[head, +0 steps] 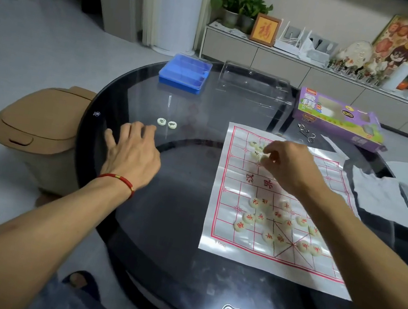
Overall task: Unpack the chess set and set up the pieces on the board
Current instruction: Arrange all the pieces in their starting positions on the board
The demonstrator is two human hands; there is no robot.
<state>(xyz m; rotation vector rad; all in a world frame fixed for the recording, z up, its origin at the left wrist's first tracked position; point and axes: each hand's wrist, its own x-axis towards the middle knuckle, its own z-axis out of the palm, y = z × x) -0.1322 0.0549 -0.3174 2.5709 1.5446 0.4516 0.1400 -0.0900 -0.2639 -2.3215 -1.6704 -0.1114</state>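
At centre frame, the left hand (130, 150) lies flat with fingers spread on the round dark glass table (167, 256), near two loose white disc pieces (167, 122). At centre right, the right hand (287, 165) pinches a piece over the white paper chessboard with red lines (223, 241), where red-marked pieces (278, 220) cluster lower down.

Bare glass (184, 167) left of board (221, 238) — only two pieces (167, 122) obstruct.

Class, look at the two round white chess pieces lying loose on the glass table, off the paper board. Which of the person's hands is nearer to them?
Left. The left hand reaches just short of the two round white chess pieces; the right hand is over the paper board, well to their right.
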